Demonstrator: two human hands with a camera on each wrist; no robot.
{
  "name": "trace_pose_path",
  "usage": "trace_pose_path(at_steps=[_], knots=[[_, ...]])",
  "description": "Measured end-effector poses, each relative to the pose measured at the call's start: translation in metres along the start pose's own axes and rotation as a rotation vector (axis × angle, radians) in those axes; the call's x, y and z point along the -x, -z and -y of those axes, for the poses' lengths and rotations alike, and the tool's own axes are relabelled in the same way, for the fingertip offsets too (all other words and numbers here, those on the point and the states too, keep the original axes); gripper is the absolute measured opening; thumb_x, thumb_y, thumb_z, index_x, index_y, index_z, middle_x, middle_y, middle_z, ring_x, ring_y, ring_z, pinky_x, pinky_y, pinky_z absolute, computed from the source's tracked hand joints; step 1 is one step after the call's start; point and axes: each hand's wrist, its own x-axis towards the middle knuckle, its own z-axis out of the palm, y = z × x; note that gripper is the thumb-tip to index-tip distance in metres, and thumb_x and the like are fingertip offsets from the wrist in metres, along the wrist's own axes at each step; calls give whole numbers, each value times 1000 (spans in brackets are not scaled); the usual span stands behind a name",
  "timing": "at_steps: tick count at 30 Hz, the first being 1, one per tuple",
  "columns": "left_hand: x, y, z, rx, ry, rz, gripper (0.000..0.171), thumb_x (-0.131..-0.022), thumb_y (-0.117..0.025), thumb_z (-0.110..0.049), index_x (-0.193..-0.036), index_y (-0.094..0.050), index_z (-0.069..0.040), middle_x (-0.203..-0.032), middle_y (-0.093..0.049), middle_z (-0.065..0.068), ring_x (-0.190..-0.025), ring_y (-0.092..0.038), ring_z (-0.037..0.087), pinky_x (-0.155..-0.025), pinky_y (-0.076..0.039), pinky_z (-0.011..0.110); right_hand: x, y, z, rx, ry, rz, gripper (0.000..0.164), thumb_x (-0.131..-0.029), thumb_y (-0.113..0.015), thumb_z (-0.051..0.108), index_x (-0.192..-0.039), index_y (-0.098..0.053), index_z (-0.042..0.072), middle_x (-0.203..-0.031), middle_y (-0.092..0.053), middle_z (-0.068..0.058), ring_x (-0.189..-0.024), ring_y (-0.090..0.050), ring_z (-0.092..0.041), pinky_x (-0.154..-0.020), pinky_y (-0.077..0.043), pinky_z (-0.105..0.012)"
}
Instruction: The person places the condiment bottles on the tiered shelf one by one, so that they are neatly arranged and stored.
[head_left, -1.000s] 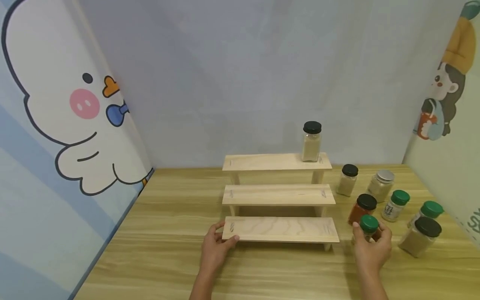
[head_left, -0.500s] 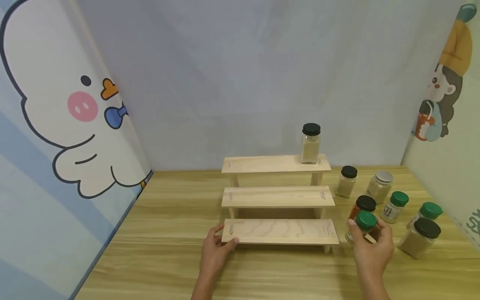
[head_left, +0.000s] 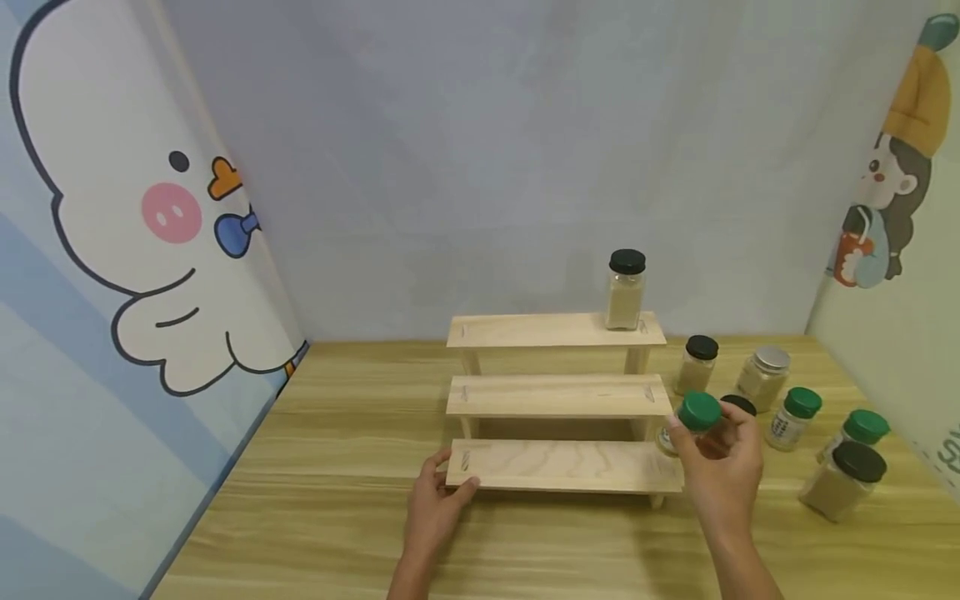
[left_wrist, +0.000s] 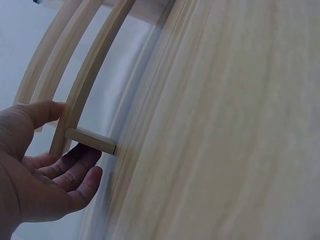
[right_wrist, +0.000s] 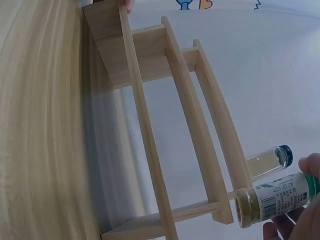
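A three-tier wooden shelf rack (head_left: pixel 558 396) stands mid-table. My left hand (head_left: pixel 437 504) grips the left end of its lowest board; in the left wrist view the thumb lies over the board (left_wrist: pixel 90 75) and the fingers sit beneath. Thumb and fingers of my right hand (head_left: pixel 723 483) hold a green-capped spice jar (head_left: pixel 701 412), raised beside the rack's right end. Its printed label and tan contents show in the right wrist view, where the spice jar (right_wrist: pixel 277 199) tilts sideways in the picture. A black-lidded jar (head_left: pixel 625 302) of pale powder stands on the top board's right end.
Right of the rack stand a small black-lidded jar (head_left: pixel 697 367), a silver-lidded jar (head_left: pixel 763 382), two green-capped jars (head_left: pixel 789 423) and a large black-lidded jar (head_left: pixel 842 485). Behind my right hand, a black-lidded jar (head_left: pixel 738 405) is mostly hidden. Curtains enclose the table.
My right hand has lifted the green-capped spice jar and carried it left and away from me, toward the rack's right end. The left hand keeps its hold on the lowest board.
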Motion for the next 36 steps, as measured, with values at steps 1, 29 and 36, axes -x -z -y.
trace_pose_path(at_steps=[1, 29, 36], knots=[[1, 0, 0, 0, 5, -3, 63, -78, -75, -14, -131, -45, -1, -100, -63, 16, -85, -61, 25, -70, -47, 36, -1, -1, 2, -1, 12, 17, 46, -80, -72, 3, -119, -48, 1, -94, -58, 9, -87, -55, -8, -74, -40, -22], [-3, 5, 2, 71, -8, 72, 65, -81, -73, -17, -134, -40, 0, -103, -60, 19, -88, -61, 29, -72, -49, 38, -29, -55, 34, -208, 219, 333, 48, -80, -70, -3, -124, -51, 0, -100, -65, -5, -90, -59, -12, -75, -47, -22], [-2, 5, 3, 84, -20, 87, 65, -81, -73, -17, -134, -39, 2, -101, -60, 19, -86, -62, 28, -70, -49, 37, -42, -69, 42, -234, 175, 350, 42, -82, -70, 2, -119, -50, -3, -103, -64, -13, -93, -58, -14, -76, -48, -24]])
